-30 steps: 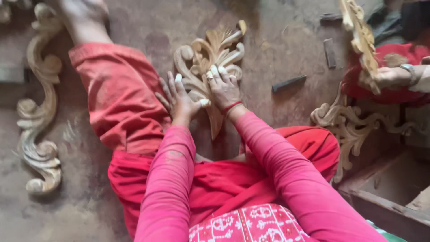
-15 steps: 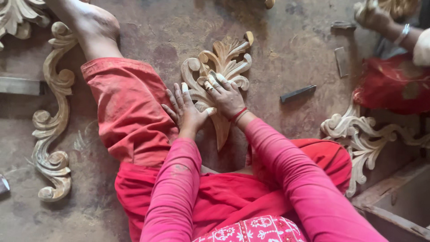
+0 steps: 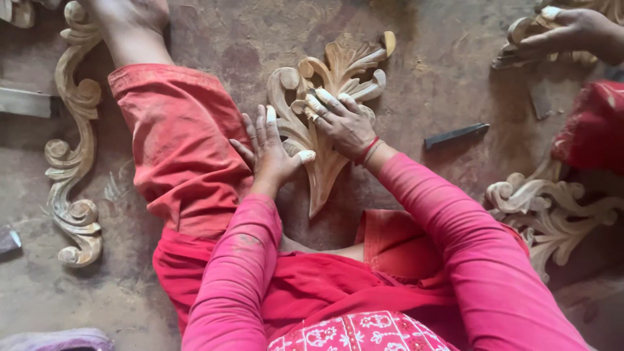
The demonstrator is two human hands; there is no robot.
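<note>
1. The carved wooden leaf ornament (image 3: 328,123) lies flat on the dusty floor (image 3: 214,45), between the person's outstretched leg (image 3: 179,140) and bent knee; nothing pins it but the two hands, so a hard push could make it skid on the dust

2. The left hand (image 3: 270,153) rests at the ornament's left edge, its grip open with fingers spread and the thumb pressed on the wood; if the thumb lifts, the piece may pivot about its pointed lower tip

3. The right hand (image 3: 341,120) lies across the middle scrolls, fingers curled down on the carving; whether it pinches something small underneath I cannot tell. Pressure on the thin curled tips at the top could snap one

4. Several fingertips look wrapped in pale tape; a wrap could catch in a groove

5. A dark chisel-like tool (image 3: 456,135) lies on the floor just right of the forearm, so a sweeping elbow might strike it

6. Another person's hand (image 3: 572,32) works a second carving (image 3: 552,214) nearby; crowding may cause bumps
</note>
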